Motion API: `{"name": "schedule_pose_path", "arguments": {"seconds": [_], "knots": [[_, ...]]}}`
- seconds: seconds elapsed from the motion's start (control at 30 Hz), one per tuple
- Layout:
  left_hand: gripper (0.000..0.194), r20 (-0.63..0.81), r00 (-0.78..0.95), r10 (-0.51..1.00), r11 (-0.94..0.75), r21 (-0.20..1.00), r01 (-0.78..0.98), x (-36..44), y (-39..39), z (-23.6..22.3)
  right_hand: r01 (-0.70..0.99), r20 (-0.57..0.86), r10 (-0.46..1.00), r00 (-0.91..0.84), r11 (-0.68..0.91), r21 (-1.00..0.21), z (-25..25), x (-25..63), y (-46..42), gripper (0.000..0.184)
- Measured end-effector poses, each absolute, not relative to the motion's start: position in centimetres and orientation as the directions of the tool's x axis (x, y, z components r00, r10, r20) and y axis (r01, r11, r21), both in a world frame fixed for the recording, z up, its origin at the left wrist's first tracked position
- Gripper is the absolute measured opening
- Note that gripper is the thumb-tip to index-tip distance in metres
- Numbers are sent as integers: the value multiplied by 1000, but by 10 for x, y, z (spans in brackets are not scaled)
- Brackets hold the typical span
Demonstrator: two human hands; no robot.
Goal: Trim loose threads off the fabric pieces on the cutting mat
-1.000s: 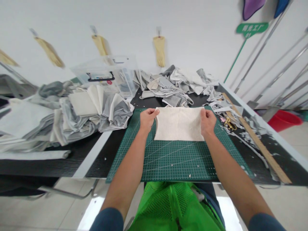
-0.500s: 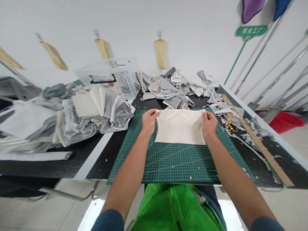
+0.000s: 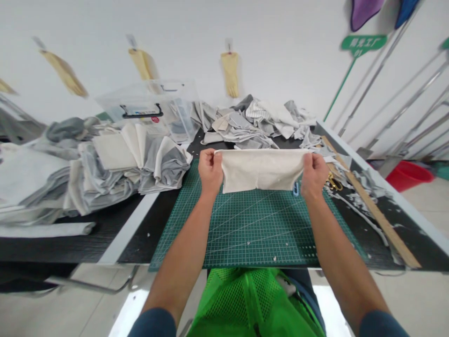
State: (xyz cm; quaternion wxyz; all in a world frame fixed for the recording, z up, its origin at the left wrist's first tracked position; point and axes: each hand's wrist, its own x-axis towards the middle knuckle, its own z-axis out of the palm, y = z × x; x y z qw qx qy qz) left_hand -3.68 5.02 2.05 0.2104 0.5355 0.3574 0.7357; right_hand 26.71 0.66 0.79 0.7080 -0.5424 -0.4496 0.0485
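A cream piece of cloth (image 3: pixel 261 169) is stretched between my two hands, its lower edge hanging free. My left hand (image 3: pixel 210 172) pinches its upper left corner, fingers closed. At the upper right corner my right hand (image 3: pixel 313 174) grips it the same way. Beneath lies a green cutting mat (image 3: pixel 252 229) with white grid lines and a few small scraps. Close to my right hand, a small blue object (image 3: pixel 295 188) shows below the cloth; I cannot make out its kind.
Piled grey and cream cloths (image 3: pixel 119 164) cover the left side, before a clear plastic box (image 3: pixel 140 105). Another cloth heap (image 3: pixel 245 124) lies at the back. On the right are a wooden ruler (image 3: pixel 372 206), gold-handled scissors (image 3: pixel 335 181) and scraps. A red bucket (image 3: pixel 409 177) stands beyond.
Both hands have risen slightly and moved apart, pulling the cloth wider and tauter. Its visible height has shrunk, and the small blue object now shows beside its lower right corner.
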Motion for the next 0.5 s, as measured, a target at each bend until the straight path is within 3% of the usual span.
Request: {"name": "schedule_pose_path", "arguments": {"seconds": [0.1, 0.17, 0.27, 0.5], "knots": [[33, 627, -346, 697, -641, 762, 90, -32, 46, 20, 418, 578, 520, 629, 401, -815, 4, 266, 10, 44], [33, 577, -283, 766, -585, 808, 65, -32, 45, 19, 377, 530, 614, 584, 373, -848, 1, 266, 12, 43], [33, 493, -181, 851, -497, 867, 24, -34, 48, 17, 245, 395, 773, 496, 312, -918, -3, 269, 15, 45], [32, 405, -257, 877, -428, 903, -35, -33, 53, 13, -84, 216, 886, 409, 272, -958, -7, 263, 18, 47]]}}
